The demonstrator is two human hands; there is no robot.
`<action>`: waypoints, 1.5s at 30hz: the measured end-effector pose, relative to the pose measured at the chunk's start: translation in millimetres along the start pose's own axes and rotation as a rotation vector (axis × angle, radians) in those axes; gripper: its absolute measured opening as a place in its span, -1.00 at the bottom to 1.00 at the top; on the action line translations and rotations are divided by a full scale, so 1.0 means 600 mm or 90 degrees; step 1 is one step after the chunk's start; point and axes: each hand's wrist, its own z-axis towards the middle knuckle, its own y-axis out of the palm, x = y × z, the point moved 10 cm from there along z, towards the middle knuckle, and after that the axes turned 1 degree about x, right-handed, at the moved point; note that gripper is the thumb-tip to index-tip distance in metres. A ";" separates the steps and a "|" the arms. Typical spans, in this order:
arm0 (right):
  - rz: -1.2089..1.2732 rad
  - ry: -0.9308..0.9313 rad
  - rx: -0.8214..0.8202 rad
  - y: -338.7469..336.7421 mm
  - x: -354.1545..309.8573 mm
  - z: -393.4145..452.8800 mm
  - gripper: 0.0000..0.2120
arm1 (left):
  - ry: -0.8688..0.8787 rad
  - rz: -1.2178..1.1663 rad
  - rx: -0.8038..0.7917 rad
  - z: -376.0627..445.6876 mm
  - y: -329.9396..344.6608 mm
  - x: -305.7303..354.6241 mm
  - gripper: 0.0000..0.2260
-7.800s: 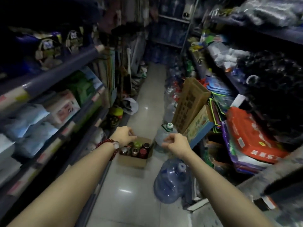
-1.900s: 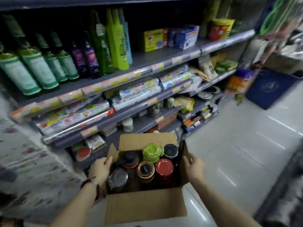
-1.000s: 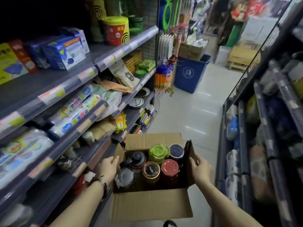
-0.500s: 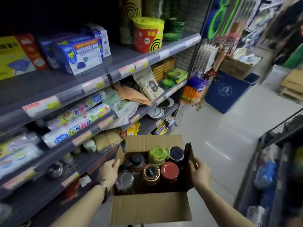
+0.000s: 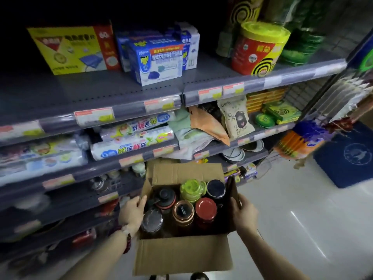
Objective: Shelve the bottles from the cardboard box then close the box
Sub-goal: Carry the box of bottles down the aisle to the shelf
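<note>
Grey metal shelving [image 5: 129, 102] is filling the left side of a dim shop aisle, and a pale glossy floor [image 5: 292, 209] is catching streaks of light off beyond the right fingers. On the top tier, well above both hands, a yellow and red carton [image 5: 70, 50], blue and white boxes [image 5: 159, 59] and a red and yellow coil tin [image 5: 260, 49] are standing in a row. Rolls of plastic bags [image 5: 133, 138] are lying on the tier below, with an orange pouch [image 5: 210, 126] tilting over beside them. A blue bin [image 5: 347, 156] is sitting on the floor far out past the right fingertips.

Between the two hands, a cardboard box [image 5: 181, 253] is being carried with its flaps open, the near flap hanging down toward the person and the far flap standing up. Bottles [image 5: 183, 211] are standing upright inside it, tightly packed, with a green cap [image 5: 192, 189] at the back and a red cap [image 5: 205, 208] closest to the right fingers.

The left hand [image 5: 132, 213] is gripping the box's left wall, fingers curling over the edge just beside a clear-lidded bottle [image 5: 151, 221]; a beaded bracelet [image 5: 127, 237] is circling that wrist. The right hand [image 5: 244, 213] is clasping the right wall and its upright dark flap [image 5: 232, 190], fingers wrapping the edge.
</note>
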 end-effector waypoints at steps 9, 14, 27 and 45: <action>-0.060 -0.237 -0.198 0.094 -0.115 0.020 -0.81 | -0.233 -0.183 0.153 -0.158 -0.039 -0.145 -0.70; -0.077 -0.334 -0.270 0.169 -0.191 -0.047 -0.77 | -0.336 -0.279 0.233 -0.257 -0.088 -0.234 -0.69; -0.090 -0.482 -0.455 0.409 -0.344 -0.338 -0.75 | -0.454 -0.292 0.367 -0.434 -0.269 -0.480 -0.75; -0.166 -0.755 -0.731 0.722 -0.513 -0.787 -0.73 | -0.754 -0.428 0.643 -0.690 -0.319 -0.778 -0.66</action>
